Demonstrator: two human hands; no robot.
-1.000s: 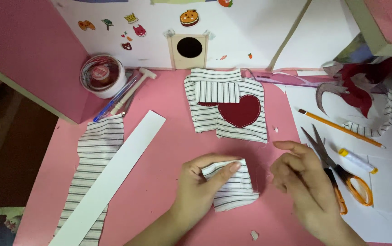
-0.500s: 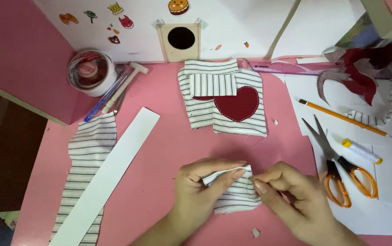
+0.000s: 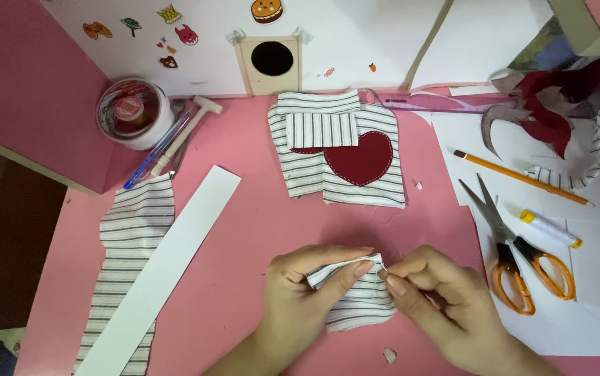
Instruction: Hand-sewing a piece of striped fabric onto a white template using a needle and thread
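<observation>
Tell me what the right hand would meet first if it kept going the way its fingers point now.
The right hand points left at the folded striped cloth piece it already pinches; just past that are the left hand's fingers. Depth hardly matters; they nearly touch.

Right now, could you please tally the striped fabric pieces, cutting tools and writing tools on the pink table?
Striped fabric pieces: 4 (small piece held by left hand and right hand, heart-patch piece, long strip, frilled trim)
Scissors: 1
Pencil: 1
Blue pen: 1
Total: 7
</observation>
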